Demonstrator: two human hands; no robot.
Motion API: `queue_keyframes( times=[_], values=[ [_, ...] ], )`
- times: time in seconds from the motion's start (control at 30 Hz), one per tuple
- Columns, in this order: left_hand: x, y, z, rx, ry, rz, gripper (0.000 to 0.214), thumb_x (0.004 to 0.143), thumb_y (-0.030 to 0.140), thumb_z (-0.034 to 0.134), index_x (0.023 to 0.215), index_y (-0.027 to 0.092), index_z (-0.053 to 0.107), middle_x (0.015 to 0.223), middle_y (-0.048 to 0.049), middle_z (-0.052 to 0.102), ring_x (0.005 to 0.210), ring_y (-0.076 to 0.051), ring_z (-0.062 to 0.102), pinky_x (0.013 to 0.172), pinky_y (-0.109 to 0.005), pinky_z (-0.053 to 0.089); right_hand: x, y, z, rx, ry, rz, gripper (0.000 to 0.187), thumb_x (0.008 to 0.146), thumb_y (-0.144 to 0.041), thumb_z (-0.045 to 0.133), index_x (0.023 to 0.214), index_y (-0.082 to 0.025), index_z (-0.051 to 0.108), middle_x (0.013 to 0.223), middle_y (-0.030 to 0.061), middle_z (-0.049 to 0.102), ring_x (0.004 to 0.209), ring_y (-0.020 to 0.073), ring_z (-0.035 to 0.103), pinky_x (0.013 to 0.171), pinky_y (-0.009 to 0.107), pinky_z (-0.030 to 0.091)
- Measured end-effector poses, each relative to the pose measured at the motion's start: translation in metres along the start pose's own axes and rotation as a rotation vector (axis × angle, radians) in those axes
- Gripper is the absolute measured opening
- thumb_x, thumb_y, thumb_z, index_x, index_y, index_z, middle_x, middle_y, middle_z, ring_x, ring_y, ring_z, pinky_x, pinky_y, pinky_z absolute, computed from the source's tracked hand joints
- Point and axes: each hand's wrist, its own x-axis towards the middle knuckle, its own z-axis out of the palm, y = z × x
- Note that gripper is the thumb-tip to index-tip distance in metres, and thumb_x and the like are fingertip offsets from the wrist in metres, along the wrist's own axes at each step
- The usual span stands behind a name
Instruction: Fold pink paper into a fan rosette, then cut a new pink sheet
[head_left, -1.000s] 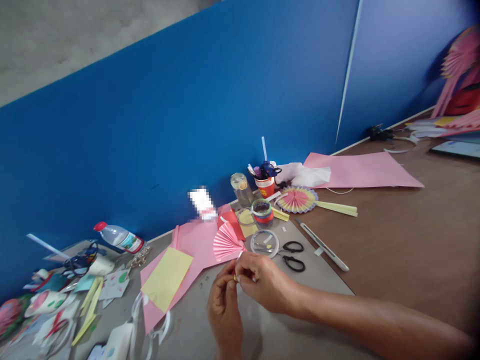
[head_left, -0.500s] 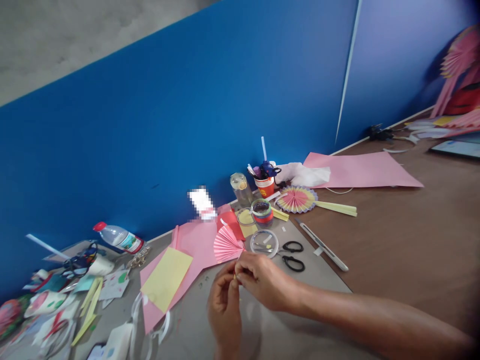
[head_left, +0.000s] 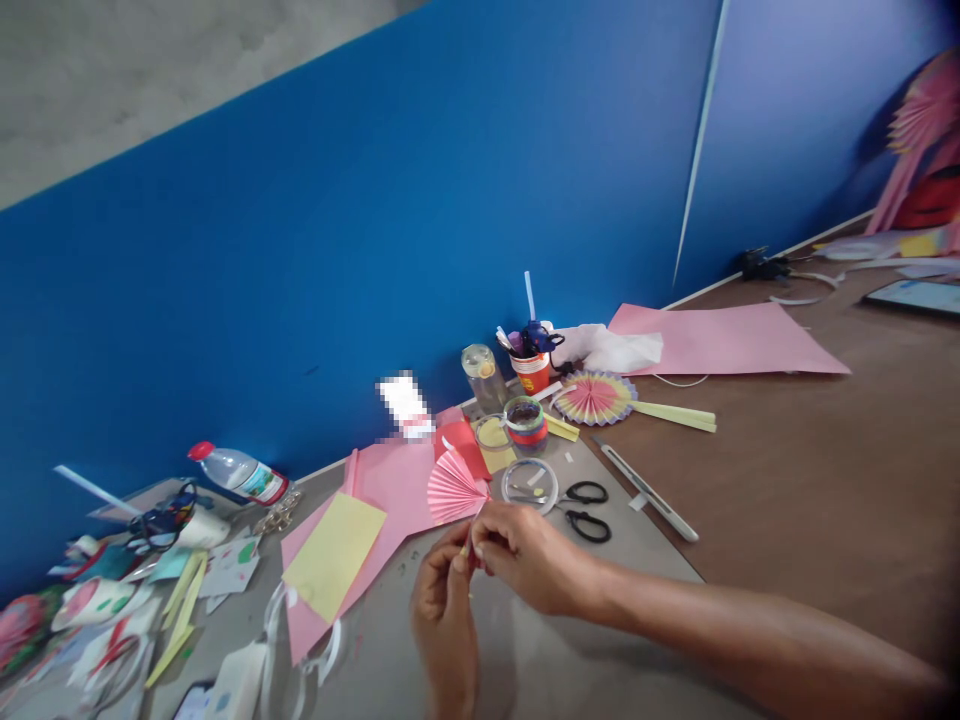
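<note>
My left hand (head_left: 444,600) and my right hand (head_left: 517,550) meet above the grey mat, fingers pinched together. Between their fingertips shows a small pink-and-yellow piece (head_left: 473,560), mostly covered by the fingers; its kind is unclear. Just beyond my hands lies a pink pleated paper fan (head_left: 454,488), its narrow end by my right hand's knuckles. Black-handled scissors (head_left: 589,511) rest to the right of my right hand, their blades by a clear round ring-shaped item (head_left: 529,486). Left of my hands, a yellow paper sheet (head_left: 335,556) lies on pink paper (head_left: 405,480).
A utility knife (head_left: 649,492) and a round pleated fan (head_left: 596,399) lie at the right. Behind stand a tape stack (head_left: 526,426), a jar (head_left: 484,378) and a red cup (head_left: 532,374) against the blue partition (head_left: 337,250). A plastic bottle (head_left: 240,472) leans at left among clutter.
The fingertips of both hands have shifted slightly, and more pink now shows between them. My left hand has moved a little left. The things on the table stay put.
</note>
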Motion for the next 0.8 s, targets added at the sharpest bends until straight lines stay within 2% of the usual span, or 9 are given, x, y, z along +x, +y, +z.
queue_keyframes(
  times=[0.1,0.37,0.6,0.7,0.8],
  values=[
    [-0.003,0.004,0.001,0.077,-0.009,0.021,0.017,0.073,0.036,0.066,0.081,0.022,0.07,0.102,-0.0064,0.07,0.096,-0.026,0.064,0.081,-0.037,0.054,-0.002,-0.002,0.003,-0.043,0.045,-0.002,0.018,0.068,-0.001,0.048,0.061,-0.017,0.054,0.066,-0.0013,0.059,0.06,0.0092,0.051,0.057,0.019,0.036],
    [-0.008,0.012,0.001,0.236,-0.044,0.159,0.018,0.08,0.034,0.059,0.083,0.02,0.069,0.103,-0.0072,0.07,0.096,-0.022,0.065,0.08,-0.031,0.053,-0.008,0.012,0.014,-0.242,0.18,-0.266,0.015,0.076,-0.009,0.047,0.065,-0.017,0.052,0.069,0.0033,0.059,0.061,0.0128,0.053,0.055,0.022,0.036],
    [-0.009,0.013,0.003,0.228,-0.004,0.225,0.015,0.079,0.032,0.06,0.075,0.019,0.066,0.099,-0.0072,0.072,0.093,-0.021,0.066,0.079,-0.031,0.054,-0.011,0.012,0.015,-0.406,0.23,-0.435,0.02,0.084,-0.012,0.041,0.071,-0.016,0.055,0.07,0.0044,0.059,0.06,0.0137,0.053,0.054,0.024,0.035],
    [-0.01,0.013,0.004,0.227,-0.005,0.248,0.015,0.079,0.032,0.059,0.077,0.02,0.068,0.096,-0.0064,0.072,0.09,-0.021,0.067,0.077,-0.03,0.055,-0.01,0.011,0.015,-0.475,0.282,-0.494,0.021,0.083,-0.01,0.04,0.068,-0.017,0.053,0.066,0.0032,0.058,0.055,0.0131,0.05,0.051,0.025,0.032],
    [-0.01,0.013,0.004,0.237,-0.004,0.21,0.016,0.078,0.033,0.059,0.076,0.02,0.069,0.091,-0.0058,0.072,0.086,-0.021,0.067,0.076,-0.03,0.055,-0.01,0.013,0.015,-0.484,0.31,-0.507,0.018,0.079,-0.009,0.041,0.067,-0.018,0.051,0.065,0.0024,0.056,0.054,0.0131,0.048,0.05,0.025,0.031]
  ],
)
